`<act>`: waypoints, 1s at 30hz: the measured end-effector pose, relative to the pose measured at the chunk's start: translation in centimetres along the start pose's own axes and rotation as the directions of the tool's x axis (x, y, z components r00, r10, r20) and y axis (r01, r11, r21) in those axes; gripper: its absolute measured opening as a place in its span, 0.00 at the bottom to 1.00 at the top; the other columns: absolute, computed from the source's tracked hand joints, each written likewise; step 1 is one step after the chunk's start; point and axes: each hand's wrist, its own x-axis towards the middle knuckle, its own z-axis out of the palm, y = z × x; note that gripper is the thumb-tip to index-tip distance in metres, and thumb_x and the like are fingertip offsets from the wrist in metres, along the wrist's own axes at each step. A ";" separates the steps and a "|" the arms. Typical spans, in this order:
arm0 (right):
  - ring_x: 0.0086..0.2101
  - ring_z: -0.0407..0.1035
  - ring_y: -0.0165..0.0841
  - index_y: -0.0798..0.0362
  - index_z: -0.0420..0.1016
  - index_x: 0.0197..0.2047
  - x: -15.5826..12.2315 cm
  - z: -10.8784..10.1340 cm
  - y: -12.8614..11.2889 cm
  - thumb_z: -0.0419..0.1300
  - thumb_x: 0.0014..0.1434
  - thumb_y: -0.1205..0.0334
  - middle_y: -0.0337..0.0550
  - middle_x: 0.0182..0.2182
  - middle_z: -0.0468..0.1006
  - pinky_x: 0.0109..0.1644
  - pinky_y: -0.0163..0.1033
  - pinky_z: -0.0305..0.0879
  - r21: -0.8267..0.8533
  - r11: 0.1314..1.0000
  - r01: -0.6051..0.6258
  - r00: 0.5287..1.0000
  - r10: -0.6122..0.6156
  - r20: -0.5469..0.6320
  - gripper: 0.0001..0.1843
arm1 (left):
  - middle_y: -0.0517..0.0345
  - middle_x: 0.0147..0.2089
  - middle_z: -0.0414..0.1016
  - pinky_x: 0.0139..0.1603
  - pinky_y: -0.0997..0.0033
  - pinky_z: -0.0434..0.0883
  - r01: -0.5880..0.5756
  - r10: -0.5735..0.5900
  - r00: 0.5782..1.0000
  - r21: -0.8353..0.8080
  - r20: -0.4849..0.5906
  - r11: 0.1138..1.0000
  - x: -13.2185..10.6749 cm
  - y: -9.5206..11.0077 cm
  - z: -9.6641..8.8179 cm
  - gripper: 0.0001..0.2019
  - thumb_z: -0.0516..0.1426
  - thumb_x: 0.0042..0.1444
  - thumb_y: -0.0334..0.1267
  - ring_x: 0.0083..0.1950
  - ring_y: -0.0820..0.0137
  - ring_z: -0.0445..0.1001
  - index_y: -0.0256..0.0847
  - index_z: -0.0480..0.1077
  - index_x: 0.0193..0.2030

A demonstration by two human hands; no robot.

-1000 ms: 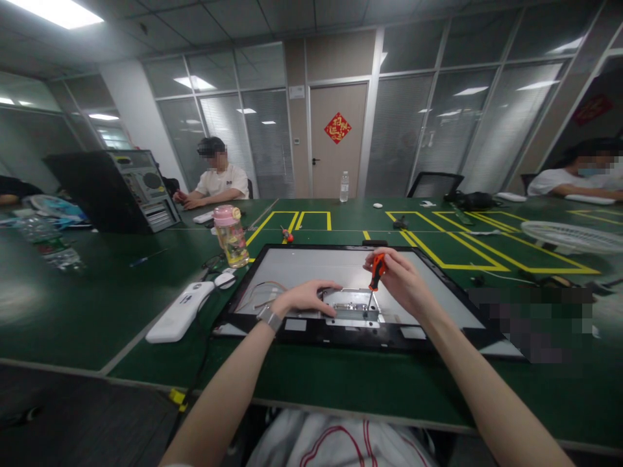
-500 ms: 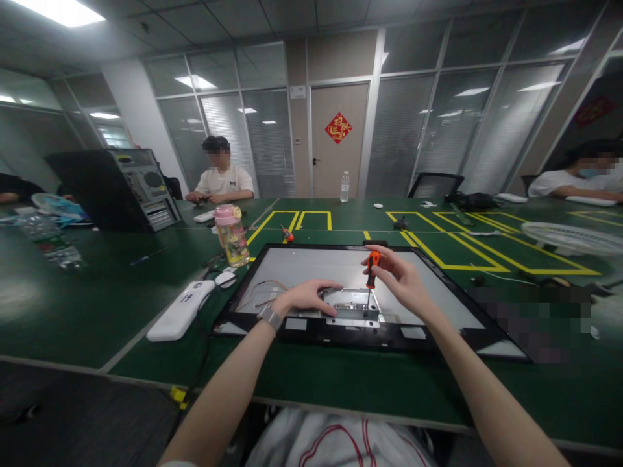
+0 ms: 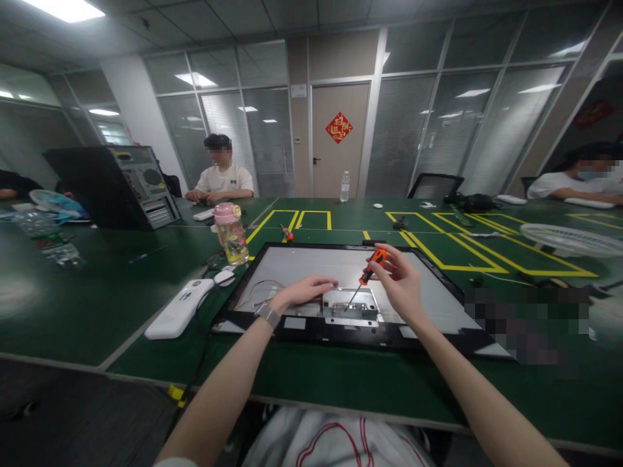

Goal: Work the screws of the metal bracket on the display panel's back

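An orange and black screwdriver [image 3: 374, 264] is gripped in my right hand [image 3: 402, 285]. Its shaft slants down to the left, and the tip is over a metal bracket [image 3: 351, 310]; whether it touches, I cannot tell. That bracket sits near the front edge of a flat display panel [image 3: 292, 266] with a black frame and a grey-white back, lying on the table. My left hand [image 3: 302, 293] rests at the left side of the bracket, fingers stretched out to the right. Thin wires [image 3: 257, 292] lie on the panel left of that hand.
Left of the panel are a white handheld device [image 3: 180, 310] and a pink-lidded bottle [image 3: 231, 237]. A black computer case [image 3: 102, 185] stands farther back. The green table [image 3: 117, 279] carries yellow tape outlines. People sit at the far left and right; a white racket-like ring [image 3: 569, 239] lies right.
The screwdriver has gone from nearly upright at the bracket's right end to a slant, its tip now farther left. My left fingers have lifted and straightened.
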 end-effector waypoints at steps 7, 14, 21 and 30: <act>0.34 0.75 0.34 0.46 0.69 0.49 -0.8 1.1 1.0 0.63 0.53 0.56 0.41 0.36 0.75 0.37 0.45 0.78 0.067 0.994 -0.082 0.995 0.077 0.063 0.19 | 0.53 0.61 0.68 0.63 0.65 0.59 -0.015 0.015 1.000 0.046 0.006 0.999 -0.1 0.1 0.1 0.24 0.56 0.56 0.48 0.60 0.63 0.66 0.41 0.67 0.58; 0.36 0.75 0.35 0.46 0.69 0.48 -0.9 1.3 1.1 0.63 0.53 0.56 0.42 0.38 0.75 0.37 0.44 0.78 0.056 0.995 -0.080 0.993 0.075 0.086 0.19 | 0.54 0.61 0.68 0.62 0.63 0.60 -0.010 0.009 1.000 0.066 0.008 0.998 -0.2 0.2 -0.1 0.25 0.56 0.55 0.48 0.59 0.62 0.67 0.42 0.66 0.59; 0.40 0.74 0.38 0.46 0.68 0.49 -1.2 1.4 0.9 0.61 0.55 0.58 0.42 0.39 0.75 0.39 0.45 0.77 0.020 0.999 -0.026 0.990 0.023 0.137 0.17 | 0.51 0.63 0.64 0.64 0.60 0.58 0.054 -0.056 0.998 0.145 0.004 0.988 -1.2 0.4 -0.8 0.37 0.65 0.42 0.53 0.63 0.56 0.63 0.45 0.64 0.60; 0.40 0.75 0.36 0.44 0.62 0.58 -1.2 2.0 -0.5 0.53 0.62 0.59 0.47 0.48 0.73 0.49 0.49 0.70 0.065 0.998 -0.008 0.927 -0.017 0.375 0.20 | 0.51 0.62 0.65 0.62 0.59 0.59 0.044 -0.044 0.999 0.123 0.001 0.991 -1.4 0.5 -0.6 0.38 0.66 0.40 0.50 0.62 0.55 0.63 0.45 0.65 0.60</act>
